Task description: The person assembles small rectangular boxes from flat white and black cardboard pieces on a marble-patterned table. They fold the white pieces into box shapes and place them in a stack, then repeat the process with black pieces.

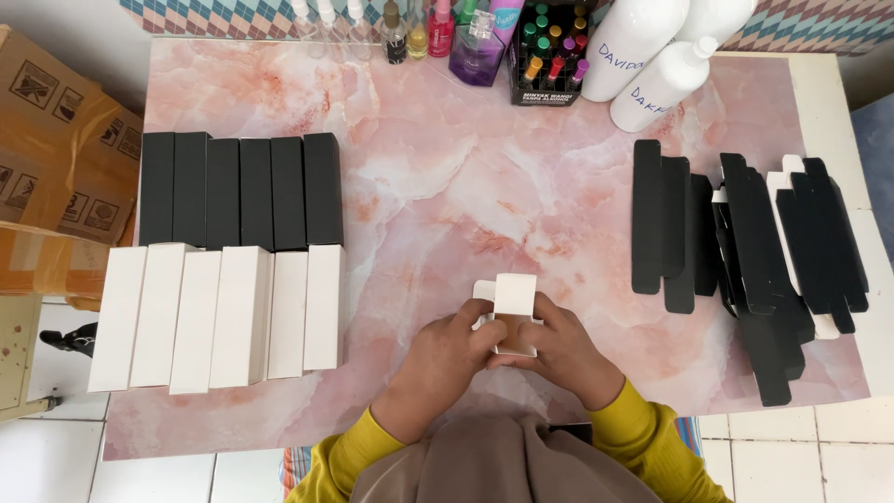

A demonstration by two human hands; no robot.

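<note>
Pink marbled table [438, 186] over white tiled floor [819, 456]; cardboard carton [56, 158] off the left edge, bottles [643, 56] along the far edge. Both left hand [445, 359] and right hand [563, 349] clamped together on a small white box [515, 303] near the front edge; bare middle between finished boxes [233, 261] and flat black blanks [754, 251].

six black boxes [239, 189], six white boxes [220, 317], three white bottles [656, 86]

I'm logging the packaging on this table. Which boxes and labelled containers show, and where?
White carton: half-folded, in both hands.
White boxes: row, near left.
Black boxes: row behind them.
Flat black cartons: heap, right.
White bottles: handwritten, far right.
Cardboard box: brown, left edge.
</note>
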